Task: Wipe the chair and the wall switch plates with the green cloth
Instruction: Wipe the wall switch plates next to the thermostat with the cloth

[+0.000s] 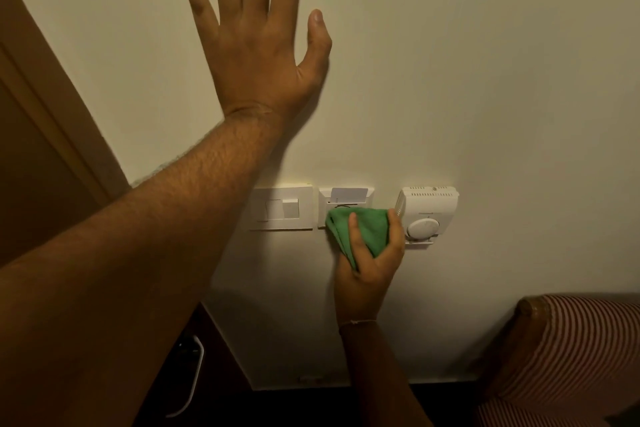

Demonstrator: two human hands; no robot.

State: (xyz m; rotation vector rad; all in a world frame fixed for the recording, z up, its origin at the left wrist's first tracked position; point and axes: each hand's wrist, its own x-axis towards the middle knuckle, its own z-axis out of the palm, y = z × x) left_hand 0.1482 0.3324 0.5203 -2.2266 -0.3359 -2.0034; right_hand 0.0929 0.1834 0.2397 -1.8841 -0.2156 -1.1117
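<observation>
My left hand lies flat on the cream wall, fingers spread, well above the switch plates. My right hand grips a bunched green cloth and presses it on the lower part of the middle plate, a key-card holder with a card in its slot. To its left is a white switch plate with two rockers. A white thermostat with a round dial is on the right, touching my thumb side. The chair, striped red and white with a wooden frame, stands at the lower right.
A brown wooden door frame runs down the left side. A white cable hangs in the dark area at the lower left. A dark skirting line marks the foot of the wall.
</observation>
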